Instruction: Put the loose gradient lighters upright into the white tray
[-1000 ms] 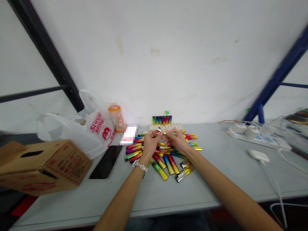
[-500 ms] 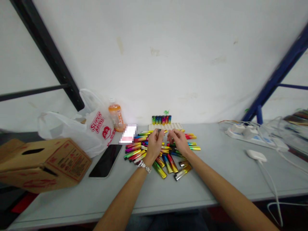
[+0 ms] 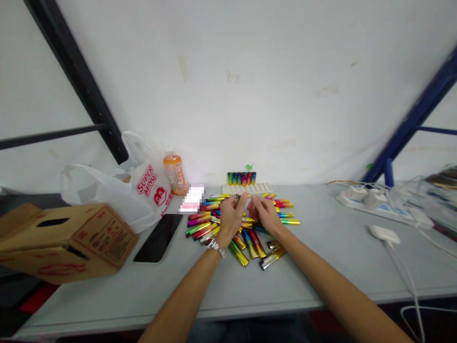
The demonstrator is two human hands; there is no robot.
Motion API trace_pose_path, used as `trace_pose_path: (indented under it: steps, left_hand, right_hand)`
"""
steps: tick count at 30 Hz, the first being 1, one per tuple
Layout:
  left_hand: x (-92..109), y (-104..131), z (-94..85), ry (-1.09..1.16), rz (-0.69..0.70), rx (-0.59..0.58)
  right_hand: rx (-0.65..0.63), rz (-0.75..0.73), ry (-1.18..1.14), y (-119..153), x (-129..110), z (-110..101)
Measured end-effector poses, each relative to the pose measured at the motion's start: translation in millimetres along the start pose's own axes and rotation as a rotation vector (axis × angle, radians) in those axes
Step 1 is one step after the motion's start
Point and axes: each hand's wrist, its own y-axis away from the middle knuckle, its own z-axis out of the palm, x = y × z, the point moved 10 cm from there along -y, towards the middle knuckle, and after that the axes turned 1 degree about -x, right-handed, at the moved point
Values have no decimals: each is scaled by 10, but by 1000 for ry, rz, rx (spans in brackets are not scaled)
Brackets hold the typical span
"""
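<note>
Both hands (image 3: 231, 216) (image 3: 266, 214) angle inward, fingers curled, above scattered lighters (image 3: 239, 254).

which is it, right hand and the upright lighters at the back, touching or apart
Apart: the head view shows part of the white tray between the right hand and the upright lighters.

The left hand (image 3: 231, 216) and right hand (image 3: 266, 214) are bare, like both forearms (image 3: 321, 281). A shiny, silver-coloured linked wristband (image 3: 216, 247) circles the left wrist. Dark bluish cloth (image 3: 250, 331) covers the lap.
</note>
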Motion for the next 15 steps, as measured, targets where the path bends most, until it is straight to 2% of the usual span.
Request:
trace_pose_path:
  steps: [10,15]
  left_hand:
    - [-94,-49,12,-128,-21,24]
    - [4,9,48,-111,69,-58]
  right_hand:
    - [-19,13,38,14,10,26]
    - [1,-23,2,12,-93,65]
